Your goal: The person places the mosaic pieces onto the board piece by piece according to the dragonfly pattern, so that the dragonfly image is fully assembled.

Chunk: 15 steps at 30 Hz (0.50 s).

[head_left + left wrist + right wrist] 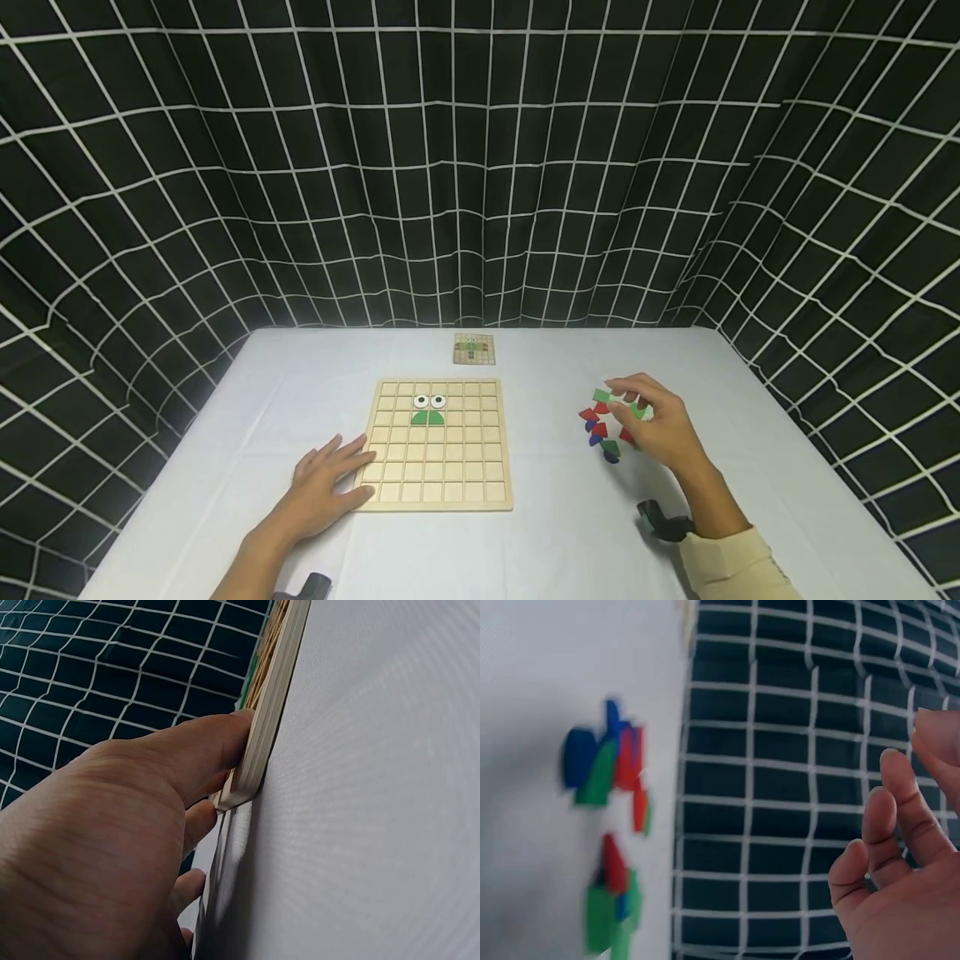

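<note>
A wooden grid board (442, 483) lies flat; on its upper part are two round eye pieces (429, 402) with two green rounded pieces (427, 418) directly below. My left hand (322, 487) rests at the board's left edge, fingers spread and touching it; the left wrist view shows the hand (112, 840) against the board's side (259, 750). Over the loose red, blue and green pieces (598, 430) hovers my right hand (656, 421), fingers bent and apart. In the right wrist view the hand (907, 877) holds nothing visible, and the pieces (615, 874) are blurred.
A small picture card (474, 349) showing a gridded pattern lies behind the board on the white table (555, 533). Dark curtains (480, 167) with white grid lines surround the table. A dark wrist device (663, 522) is on the right wrist, another (307, 587) near the left.
</note>
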Available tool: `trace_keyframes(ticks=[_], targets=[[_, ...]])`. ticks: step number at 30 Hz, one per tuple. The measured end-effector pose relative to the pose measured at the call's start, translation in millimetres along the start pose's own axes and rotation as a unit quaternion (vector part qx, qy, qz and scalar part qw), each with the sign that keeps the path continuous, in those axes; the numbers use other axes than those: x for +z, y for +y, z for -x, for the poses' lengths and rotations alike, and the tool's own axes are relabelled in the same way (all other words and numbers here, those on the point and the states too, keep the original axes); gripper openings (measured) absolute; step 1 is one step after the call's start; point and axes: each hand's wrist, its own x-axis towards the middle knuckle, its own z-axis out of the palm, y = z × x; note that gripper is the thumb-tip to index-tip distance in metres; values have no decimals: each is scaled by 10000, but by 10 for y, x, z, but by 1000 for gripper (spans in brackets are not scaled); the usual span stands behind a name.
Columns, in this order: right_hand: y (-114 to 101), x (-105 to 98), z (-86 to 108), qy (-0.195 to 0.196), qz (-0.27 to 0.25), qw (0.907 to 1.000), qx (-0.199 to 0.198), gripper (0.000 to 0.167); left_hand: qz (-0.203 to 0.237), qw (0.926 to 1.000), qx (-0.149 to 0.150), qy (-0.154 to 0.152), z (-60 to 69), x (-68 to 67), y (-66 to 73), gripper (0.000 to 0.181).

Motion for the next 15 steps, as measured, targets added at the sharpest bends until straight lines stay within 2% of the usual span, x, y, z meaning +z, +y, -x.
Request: trace_keyframes(ticks=[7, 11, 15], targets=[[420, -17, 130, 115, 42, 9964, 839, 26, 20, 10000, 62, 22, 9, 8, 0, 51], [563, -13, 183, 165, 319, 9910, 1287, 26, 7, 10000, 55, -16, 11, 8, -1, 52], [651, -11, 214, 120, 533, 9869, 1517, 24, 35, 10000, 35, -22, 8, -3, -3, 52]])
